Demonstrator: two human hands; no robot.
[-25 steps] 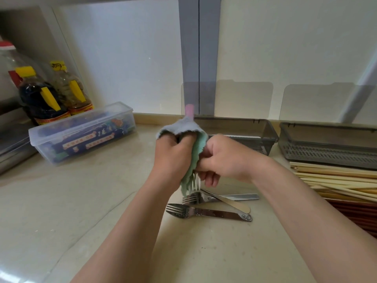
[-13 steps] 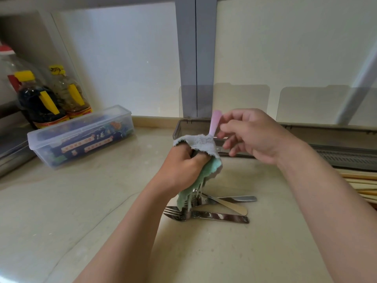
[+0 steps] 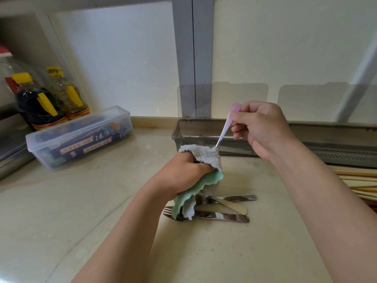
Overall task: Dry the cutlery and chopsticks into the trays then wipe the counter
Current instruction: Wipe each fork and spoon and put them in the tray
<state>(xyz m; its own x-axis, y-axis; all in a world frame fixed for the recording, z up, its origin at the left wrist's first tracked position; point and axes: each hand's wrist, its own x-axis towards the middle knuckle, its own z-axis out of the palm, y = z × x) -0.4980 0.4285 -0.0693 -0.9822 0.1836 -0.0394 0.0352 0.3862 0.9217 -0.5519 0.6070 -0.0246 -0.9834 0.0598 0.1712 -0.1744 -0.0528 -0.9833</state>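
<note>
My left hand (image 3: 181, 173) grips a grey and green cloth (image 3: 202, 160) wrapped round the lower part of a pink-handled utensil (image 3: 226, 124). My right hand (image 3: 259, 127) pinches the pink handle and holds it above the cloth; the utensil's head is hidden inside the cloth. Under the cloth, on the counter, lie a steel fork (image 3: 220, 216), a beige-handled piece (image 3: 228, 206) and another steel piece (image 3: 238, 198). A dark grey tray (image 3: 177, 129) stands behind the hands. A second grey tray (image 3: 342, 156) sits to the right, with pale chopsticks (image 3: 359, 180) in front of it.
A clear lidded box (image 3: 81, 137) with packets inside stands at the back left, and two sauce bottles (image 3: 40, 105) behind it. A white wall with a grey post (image 3: 191, 58) backs the beige counter (image 3: 71, 201). A metal edge shows at the far left.
My right hand has let go of the cloth, taken the pink handle and drawn it up and to the right out of the cloth. The left hand stays clenched on the cloth.
</note>
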